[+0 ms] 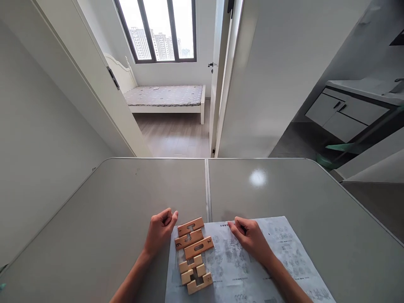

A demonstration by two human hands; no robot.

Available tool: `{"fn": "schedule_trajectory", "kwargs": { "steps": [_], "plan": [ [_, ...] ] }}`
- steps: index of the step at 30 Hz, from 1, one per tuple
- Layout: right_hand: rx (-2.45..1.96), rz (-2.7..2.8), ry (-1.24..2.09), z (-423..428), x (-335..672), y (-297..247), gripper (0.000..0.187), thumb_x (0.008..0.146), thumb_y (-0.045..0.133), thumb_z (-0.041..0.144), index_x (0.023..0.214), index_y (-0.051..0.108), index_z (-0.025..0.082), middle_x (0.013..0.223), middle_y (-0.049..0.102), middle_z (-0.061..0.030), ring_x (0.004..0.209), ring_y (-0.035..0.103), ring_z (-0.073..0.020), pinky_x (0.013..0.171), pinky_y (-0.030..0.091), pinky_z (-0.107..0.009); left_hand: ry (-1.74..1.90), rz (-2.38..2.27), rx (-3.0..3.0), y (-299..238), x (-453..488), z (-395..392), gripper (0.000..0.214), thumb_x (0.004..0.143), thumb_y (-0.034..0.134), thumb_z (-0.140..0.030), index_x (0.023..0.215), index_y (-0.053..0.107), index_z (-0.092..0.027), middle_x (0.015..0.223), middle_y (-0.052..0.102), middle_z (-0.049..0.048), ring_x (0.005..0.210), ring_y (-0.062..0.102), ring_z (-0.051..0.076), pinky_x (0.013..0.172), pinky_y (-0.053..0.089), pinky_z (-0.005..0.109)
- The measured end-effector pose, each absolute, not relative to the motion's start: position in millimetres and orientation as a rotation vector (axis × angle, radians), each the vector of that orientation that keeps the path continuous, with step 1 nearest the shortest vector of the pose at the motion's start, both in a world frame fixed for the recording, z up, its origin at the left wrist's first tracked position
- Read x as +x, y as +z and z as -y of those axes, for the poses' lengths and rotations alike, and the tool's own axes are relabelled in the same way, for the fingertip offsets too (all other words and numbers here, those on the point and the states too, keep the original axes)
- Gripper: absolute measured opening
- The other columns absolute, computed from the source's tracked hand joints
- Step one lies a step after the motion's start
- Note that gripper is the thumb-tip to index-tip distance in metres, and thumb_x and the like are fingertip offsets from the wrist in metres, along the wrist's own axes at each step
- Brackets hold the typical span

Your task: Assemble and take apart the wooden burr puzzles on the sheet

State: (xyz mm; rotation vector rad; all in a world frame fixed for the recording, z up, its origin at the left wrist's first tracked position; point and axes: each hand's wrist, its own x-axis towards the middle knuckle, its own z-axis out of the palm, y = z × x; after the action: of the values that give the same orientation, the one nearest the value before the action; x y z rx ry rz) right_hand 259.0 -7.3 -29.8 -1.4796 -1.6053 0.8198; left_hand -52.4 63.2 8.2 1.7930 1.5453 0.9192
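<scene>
Several notched wooden puzzle pieces [192, 252] lie in a row on a printed instruction sheet [277, 256] at the near edge of a grey folding table [126, 202]. Some pieces carry numbers. My left hand [160, 231] rests just left of the top pieces, its fingers curled in with nothing visible in them. My right hand [249, 235] lies on the sheet to the right of the pieces, fingers bent and pressed down on the paper, apart from the wood.
The table has a centre seam [206, 185] and rounded far corners. Beyond it an open doorway leads to a room with a bed [164, 97] and a window. A white wall stands left; a cabinet [344, 113] is at the right.
</scene>
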Motion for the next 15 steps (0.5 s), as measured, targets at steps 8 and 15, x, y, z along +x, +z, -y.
{"fn": "schedule_trajectory", "kwargs": {
  "steps": [8,15],
  "plan": [
    [-1.472,1.628,0.795,7.8,258.5,-30.9,0.049,0.102,0.053,0.042,0.068,0.021,0.025,0.062,0.022,0.0075,0.057,0.022,-0.0122,0.053,0.022,-0.029,0.916,-1.542,1.779,3.6,-54.3,-61.1,0.047,0.094,0.053,-0.047,0.065,0.023,-0.024,0.064,0.021,-0.0069,0.06,0.021,0.012,0.055,0.024,0.025],
    [-1.47,1.623,0.793,7.9,258.2,-31.8,0.049,0.102,0.053,0.042,0.068,0.022,0.025,0.062,0.022,0.0075,0.057,0.022,-0.0122,0.053,0.022,-0.028,0.907,-1.548,1.786,9.9,-51.8,-58.3,0.046,0.092,0.052,-0.046,0.064,0.023,-0.024,0.063,0.021,-0.0068,0.059,0.022,0.012,0.055,0.024,0.025]
  ]
}}
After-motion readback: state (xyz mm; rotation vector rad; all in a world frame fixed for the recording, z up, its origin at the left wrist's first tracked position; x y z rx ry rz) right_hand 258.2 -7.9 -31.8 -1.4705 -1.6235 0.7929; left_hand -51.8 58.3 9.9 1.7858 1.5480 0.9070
